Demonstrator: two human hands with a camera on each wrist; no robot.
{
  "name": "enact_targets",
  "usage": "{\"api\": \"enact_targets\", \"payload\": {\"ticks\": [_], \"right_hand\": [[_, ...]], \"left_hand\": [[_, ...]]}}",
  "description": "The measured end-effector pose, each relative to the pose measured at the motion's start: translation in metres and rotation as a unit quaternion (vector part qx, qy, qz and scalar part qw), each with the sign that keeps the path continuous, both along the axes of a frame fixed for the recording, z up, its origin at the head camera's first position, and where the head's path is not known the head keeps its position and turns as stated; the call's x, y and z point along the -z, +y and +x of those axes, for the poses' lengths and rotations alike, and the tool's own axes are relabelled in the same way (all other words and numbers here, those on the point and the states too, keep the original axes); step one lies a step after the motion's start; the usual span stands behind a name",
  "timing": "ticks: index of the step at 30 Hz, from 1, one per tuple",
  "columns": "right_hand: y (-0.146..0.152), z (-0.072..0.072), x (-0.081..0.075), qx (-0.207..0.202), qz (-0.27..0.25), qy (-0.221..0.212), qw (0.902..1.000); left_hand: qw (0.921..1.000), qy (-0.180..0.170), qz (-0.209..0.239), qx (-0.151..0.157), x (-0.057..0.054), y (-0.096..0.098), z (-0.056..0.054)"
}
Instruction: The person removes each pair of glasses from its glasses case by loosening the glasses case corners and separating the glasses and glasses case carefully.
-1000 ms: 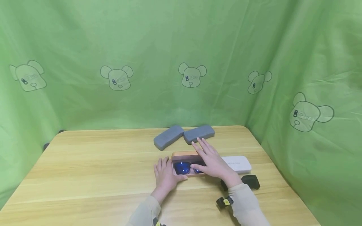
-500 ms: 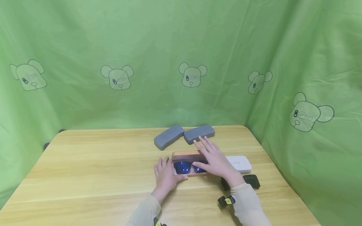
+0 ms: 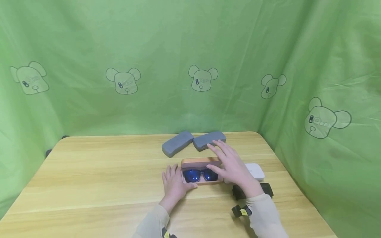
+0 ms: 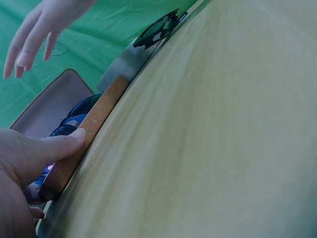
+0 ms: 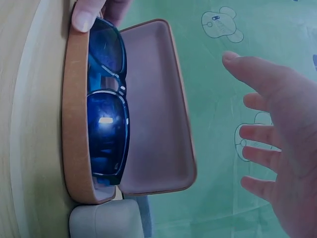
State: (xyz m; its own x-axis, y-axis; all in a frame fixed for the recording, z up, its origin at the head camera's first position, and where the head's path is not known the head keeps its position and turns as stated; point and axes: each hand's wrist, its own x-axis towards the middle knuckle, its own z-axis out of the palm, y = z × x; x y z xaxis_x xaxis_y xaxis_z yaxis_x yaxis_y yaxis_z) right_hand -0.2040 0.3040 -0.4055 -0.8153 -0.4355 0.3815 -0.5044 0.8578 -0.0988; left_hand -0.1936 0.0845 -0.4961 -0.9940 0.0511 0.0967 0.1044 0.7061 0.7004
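An orange-brown glasses case lies with its lid raised, its pale lining showing in the right wrist view. Sunglasses with blue mirrored lenses sit inside it. My left hand grips the case's left end, thumb pressed on the front wall and the other fingers round the end. My right hand hovers above the right end with fingers spread and nothing in them. The right wrist view shows a gap between this hand and the lid.
Two grey cases lie behind. A white case, partly covered by my right hand, stands close to the brown case's right end. In front of it lies a black thing shaped like glasses. Green curtains surround the wooden table.
My right hand has drawn to the right and slightly up, away from the sunglasses, so both lenses now show. The left hand and the case have stayed put.
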Motion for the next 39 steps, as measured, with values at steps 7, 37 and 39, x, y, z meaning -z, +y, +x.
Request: {"api": "enact_targets", "payload": {"ticks": [7, 37, 39], "right_hand": [[-0.004, 0.006, -0.001, -0.033, -0.009, 0.07, 0.997], [-0.031, 0.015, 0.033, -0.075, 0.061, 0.056, 0.9937], [-0.031, 0.014, 0.036, -0.068, 0.07, 0.048, 0.9941]], "left_hand": [[1.0, 0.0, 0.002, 0.003, -0.001, 0.001, 0.001], [1.0, 0.009, -0.001, 0.004, 0.002, -0.002, 0.0], [0.9999, 0.01, -0.002, 0.004, 0.002, -0.002, 0.0]]}}
